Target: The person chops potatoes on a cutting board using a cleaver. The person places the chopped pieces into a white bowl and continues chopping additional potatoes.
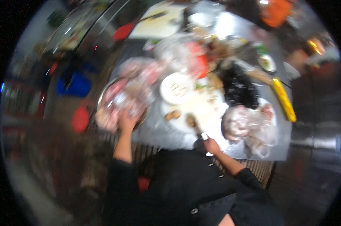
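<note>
My left hand (127,121) is on a clear plastic bag of pale pink meat (113,99); blur hides whether the fingers grip it. Beneath that bag shows the rim of a round metal bowl (100,94). In my right hand (212,145) is a dark-handled tool (199,132), apparently a knife, pointing away over the front of a round white cutting board (187,111). Small brown pieces (172,115), perhaps mushrooms, lie at the board's left edge. A white bowl (170,97) holding pale cut pieces (179,89) stands at the board's far left.
On the metal table (150,135), a black plastic bag (239,87) and bagged meat (236,124) sit to the right, near a long yellow package (283,100). More plastic bags (173,53) crowd the far side. A rectangular cutting board (156,24) lies beyond. At left is a blue container (74,84).
</note>
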The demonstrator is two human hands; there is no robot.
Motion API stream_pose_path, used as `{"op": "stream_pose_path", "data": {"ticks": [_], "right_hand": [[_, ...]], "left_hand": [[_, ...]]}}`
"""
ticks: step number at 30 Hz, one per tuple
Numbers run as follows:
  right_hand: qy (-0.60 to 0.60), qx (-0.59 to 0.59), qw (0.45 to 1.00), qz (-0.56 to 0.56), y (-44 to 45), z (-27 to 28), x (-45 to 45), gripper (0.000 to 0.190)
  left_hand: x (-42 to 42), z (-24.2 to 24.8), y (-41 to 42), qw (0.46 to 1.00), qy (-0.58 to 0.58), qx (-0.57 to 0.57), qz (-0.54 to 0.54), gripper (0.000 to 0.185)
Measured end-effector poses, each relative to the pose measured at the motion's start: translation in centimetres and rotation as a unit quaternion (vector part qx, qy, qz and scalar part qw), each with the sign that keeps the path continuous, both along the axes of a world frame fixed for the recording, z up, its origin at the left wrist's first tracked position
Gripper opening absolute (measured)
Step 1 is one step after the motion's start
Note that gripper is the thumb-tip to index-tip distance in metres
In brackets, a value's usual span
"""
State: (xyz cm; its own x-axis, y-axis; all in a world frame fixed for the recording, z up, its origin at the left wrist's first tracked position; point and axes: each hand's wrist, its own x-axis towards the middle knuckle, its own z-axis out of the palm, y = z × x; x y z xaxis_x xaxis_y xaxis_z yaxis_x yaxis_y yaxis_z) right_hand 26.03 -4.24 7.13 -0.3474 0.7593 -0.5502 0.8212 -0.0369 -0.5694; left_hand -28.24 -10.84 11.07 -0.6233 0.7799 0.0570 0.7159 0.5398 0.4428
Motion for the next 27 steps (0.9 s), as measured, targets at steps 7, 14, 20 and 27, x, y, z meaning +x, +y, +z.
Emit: {"op": "stream_pose_path", "data": {"ticks": [7, 14, 20, 27], "right_hand": [[0.031, 0.016, 0.999, 0.027, 1.3, 1.1, 0.5, 0.062], [-0.030, -0.003, 0.996, 0.080, 2.8, -2.8, 1.6, 0.035], [0.069, 0.038, 0.997, 0.012, 1.8, -0.6, 1.4, 0.053], [0.079, 0.031, 0.996, -0.005, 2.0, 1.4, 0.8, 0.049]], "left_hand": [[1.4, 2.1, 1.1, 0.997, 0.026, -0.075, -0.004, 0.087], [0.3, 0.6, 0.9, 0.980, 0.139, -0.027, -0.138, 0.073], [-1.7, 1.2, 2.2, 0.997, 0.053, -0.056, -0.009, 0.088], [-5.3, 1.0, 5.3, 0.873, -0.439, 0.064, 0.200, 0.060]]}}
